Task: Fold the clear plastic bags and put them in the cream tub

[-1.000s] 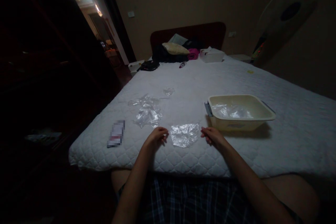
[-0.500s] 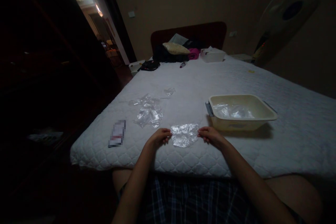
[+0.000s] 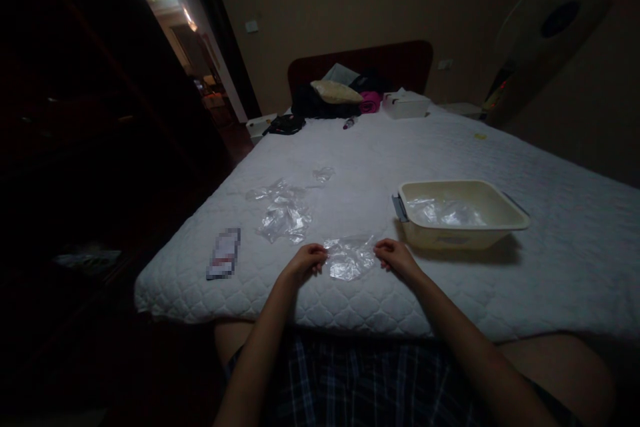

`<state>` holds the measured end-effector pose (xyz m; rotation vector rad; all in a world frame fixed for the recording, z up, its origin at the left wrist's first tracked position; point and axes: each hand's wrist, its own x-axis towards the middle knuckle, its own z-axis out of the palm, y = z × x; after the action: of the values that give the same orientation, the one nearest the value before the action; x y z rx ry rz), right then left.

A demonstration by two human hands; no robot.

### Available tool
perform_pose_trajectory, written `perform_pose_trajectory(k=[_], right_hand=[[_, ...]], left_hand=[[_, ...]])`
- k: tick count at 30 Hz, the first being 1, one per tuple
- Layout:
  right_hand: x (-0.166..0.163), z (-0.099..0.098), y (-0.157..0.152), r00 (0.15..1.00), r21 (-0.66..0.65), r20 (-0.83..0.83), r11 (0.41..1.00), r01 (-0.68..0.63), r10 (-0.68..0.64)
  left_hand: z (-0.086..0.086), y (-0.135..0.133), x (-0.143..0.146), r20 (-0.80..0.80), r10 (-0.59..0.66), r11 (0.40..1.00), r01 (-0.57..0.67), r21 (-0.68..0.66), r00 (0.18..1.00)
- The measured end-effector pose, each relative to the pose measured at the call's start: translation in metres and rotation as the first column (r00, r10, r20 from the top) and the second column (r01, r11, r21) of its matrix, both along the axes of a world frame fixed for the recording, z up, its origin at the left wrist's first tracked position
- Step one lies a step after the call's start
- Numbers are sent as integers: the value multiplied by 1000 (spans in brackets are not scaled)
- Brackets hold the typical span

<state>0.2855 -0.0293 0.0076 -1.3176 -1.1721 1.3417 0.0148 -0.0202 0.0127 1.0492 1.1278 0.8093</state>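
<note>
A clear, crinkled plastic bag (image 3: pixel 349 258) is stretched between my two hands, low over the bed's front edge. My left hand (image 3: pixel 309 260) pinches its left side, and the fingers of my right hand (image 3: pixel 396 257) are closed on its upper right corner. Left of my hands, more clear plastic bags (image 3: pixel 285 213) lie crumpled in a loose pile, with a small one (image 3: pixel 323 174) apart behind them. To the right stands a cream plastic basin (image 3: pixel 465 237) with grey handles; clear plastic bags (image 3: pixel 445 212) lie inside it.
A blurred-out phone-like object (image 3: pixel 224 253) lies on the white quilted bed (image 3: pixel 360 153) at left. Toward the headboard (image 3: pixel 400 60) are a cushion (image 3: pixel 336 92), dark cloth, a pink roll (image 3: pixel 370 102) and a white box (image 3: pixel 406 105). A fan (image 3: pixel 555 20) stands at right.
My right hand has shifted slightly left, toward my left hand. The bag between them has gone from a taut, flat sheet to a slacker, more folded shape.
</note>
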Motion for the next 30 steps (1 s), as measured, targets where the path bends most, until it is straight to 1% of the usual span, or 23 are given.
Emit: perform_pose_trajectory(k=[8, 14, 17, 20, 26, 30], right_hand=[[-3, 5, -7, 999, 50, 33, 998, 27, -28], [-4, 4, -5, 998, 30, -13, 998, 56, -56], [-2, 4, -4, 999, -19, -45, 1000, 15, -16], [-1, 4, -3, 999, -38, -52, 999, -11, 9], [-6, 4, -4, 999, 6, -37, 1000, 18, -18], [-8, 8, -4, 999, -5, -35, 1000, 28, -28]], left_hand=[[-6, -5, 7, -36, 96, 994, -94, 64, 995], [-18, -4, 10, -18, 167, 979, -164, 121, 986], [-20, -4, 11, 19, 175, 976, -177, 130, 984], [-19, -4, 11, 13, 179, 976, -179, 127, 984], [-17, -4, 11, 6, 162, 979, -162, 127, 987], [-16, -5, 13, 35, 172, 976, -175, 133, 985]])
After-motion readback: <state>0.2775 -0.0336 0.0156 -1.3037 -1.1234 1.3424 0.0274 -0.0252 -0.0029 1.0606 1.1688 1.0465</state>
